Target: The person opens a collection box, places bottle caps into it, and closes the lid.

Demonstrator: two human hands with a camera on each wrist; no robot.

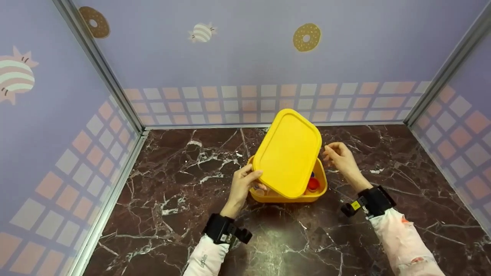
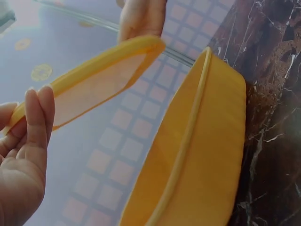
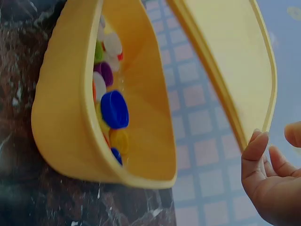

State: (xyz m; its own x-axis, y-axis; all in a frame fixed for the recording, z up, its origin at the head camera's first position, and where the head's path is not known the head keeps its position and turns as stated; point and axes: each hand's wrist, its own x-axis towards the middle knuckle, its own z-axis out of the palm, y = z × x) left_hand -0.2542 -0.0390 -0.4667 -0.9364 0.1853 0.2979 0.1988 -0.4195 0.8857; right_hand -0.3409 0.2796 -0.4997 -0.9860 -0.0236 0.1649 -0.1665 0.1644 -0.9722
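Observation:
A yellow plastic lid (image 1: 289, 153) hangs tilted over a yellow rectangular box (image 1: 285, 199). My left hand (image 1: 241, 186) pinches the lid at its lower left edge, thumb on top and fingers beneath. Beside the lid's right edge is my right hand (image 1: 343, 161), its fingers loosely bent; in the right wrist view its fingertips (image 3: 257, 141) are right at the lid's corner and the thumb stands apart. Inside the box lie several colourful bottle caps, among them a blue cap (image 3: 114, 109), a purple cap (image 3: 104, 73) and a red cap (image 1: 313, 184). The lid hides part of the contents.
The box stands on a dark red marbled tabletop (image 1: 184, 214). Behind it rises a lilac wall (image 1: 249, 57) with printed sweets and checks, and similar panels close in the left and right sides. Metal strips (image 1: 115, 92) run along the corners.

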